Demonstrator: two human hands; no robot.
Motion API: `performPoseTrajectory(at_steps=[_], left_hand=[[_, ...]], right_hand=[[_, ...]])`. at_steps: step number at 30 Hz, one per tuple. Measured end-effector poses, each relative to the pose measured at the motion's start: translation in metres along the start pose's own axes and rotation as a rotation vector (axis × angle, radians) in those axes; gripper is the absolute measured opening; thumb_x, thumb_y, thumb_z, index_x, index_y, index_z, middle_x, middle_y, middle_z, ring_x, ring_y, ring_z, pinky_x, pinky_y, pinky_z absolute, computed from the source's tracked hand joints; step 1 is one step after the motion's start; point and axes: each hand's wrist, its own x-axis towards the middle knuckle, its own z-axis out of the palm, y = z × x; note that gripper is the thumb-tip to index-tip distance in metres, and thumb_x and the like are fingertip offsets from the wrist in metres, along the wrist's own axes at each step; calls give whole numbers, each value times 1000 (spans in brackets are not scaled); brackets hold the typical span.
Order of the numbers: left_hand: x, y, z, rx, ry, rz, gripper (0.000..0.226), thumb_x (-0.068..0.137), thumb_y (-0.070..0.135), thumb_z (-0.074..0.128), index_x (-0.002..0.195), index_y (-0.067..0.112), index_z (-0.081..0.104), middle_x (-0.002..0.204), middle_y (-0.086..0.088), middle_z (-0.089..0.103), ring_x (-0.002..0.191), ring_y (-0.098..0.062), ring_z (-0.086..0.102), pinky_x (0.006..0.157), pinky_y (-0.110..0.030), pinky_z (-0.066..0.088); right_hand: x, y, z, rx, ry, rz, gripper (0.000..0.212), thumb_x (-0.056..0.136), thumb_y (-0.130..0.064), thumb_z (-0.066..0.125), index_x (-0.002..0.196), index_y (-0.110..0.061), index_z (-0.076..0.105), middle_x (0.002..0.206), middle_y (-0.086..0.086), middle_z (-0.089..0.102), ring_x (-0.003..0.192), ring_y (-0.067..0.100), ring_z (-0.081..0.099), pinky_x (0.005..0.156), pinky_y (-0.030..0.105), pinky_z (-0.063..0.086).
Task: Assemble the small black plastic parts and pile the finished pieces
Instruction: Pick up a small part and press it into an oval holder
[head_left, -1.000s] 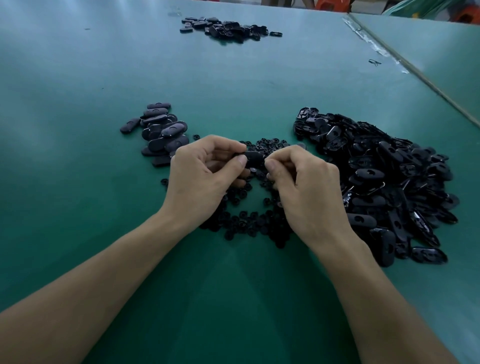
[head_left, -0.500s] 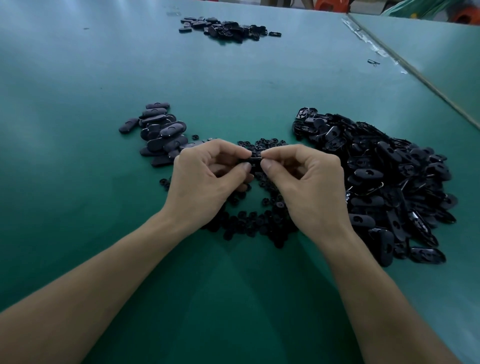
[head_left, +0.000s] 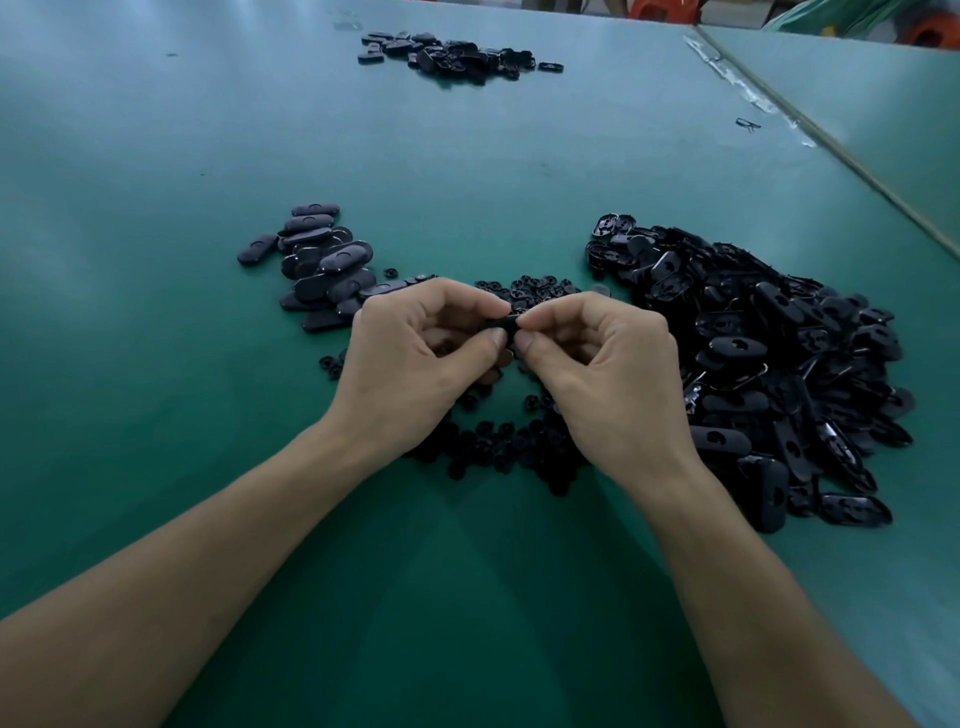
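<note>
Both hands are meeting at the middle of the green table top (head_left: 156, 322), and the small black plastic part (head_left: 500, 325) is sitting right between them. The left hand (head_left: 410, 369) is pinching it from its side, thumb below and forefinger curled over the top. The right hand (head_left: 608, 384) is pinching the other end the same way, fingertips nearly touching those of the left. Only a sliver of the part is showing between the fingers, so its shape is hard to tell.

Under and beyond the hands, a scatter of tiny round black plastic pieces (head_left: 498, 441) is lying on the table. Just past the left hand's knuckles, the cluster of closed, smooth black oval pieces (head_left: 322, 270) is lying, the nearest ones almost at the forefinger. To the right, near the right hand, the big heap of open black oval shells (head_left: 769, 353) is spreading towards the table's edge. At the far end, well apart from both hands, another small pile of black parts (head_left: 452, 52) is resting. A taped seam (head_left: 748, 93) is running along the right side.
</note>
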Motion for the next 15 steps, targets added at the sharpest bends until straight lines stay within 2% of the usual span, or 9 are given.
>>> performPoseTrajectory(at_steps=[4,9,11,15], left_hand=[[0,1,0,5,-5,7,26,83,-3,74,89,22,72,81,7,76,70,-8,72,68,-21,58],[0,1,1,26,0,19,18,78,7,71,89,21,72,84,-3,76,75,-16,73,74,-28,61],[0,0,1,52,0,30,20,78,6,72,90,22,71,85,0,76,76,-18,73,74,-29,61],[1,0,-1,53,5,53,24,81,2,74,91,23,68,83,12,74,74,-8,69,71,-24,58]], right_hand=[[-1,-1,1,-21,10,-1,20,85,-10,77,82,-29,72,74,-14,73,70,3,69,69,22,57],[-1,-1,2,-39,10,-3,16,86,-9,76,85,-25,76,76,-13,73,71,3,70,71,25,59],[-2,-1,3,-19,6,5,17,86,-7,76,88,-24,77,78,-13,74,73,2,71,73,24,59],[-3,-3,5,18,-30,5,19,87,-5,73,96,-20,79,85,-13,76,78,1,72,78,23,58]])
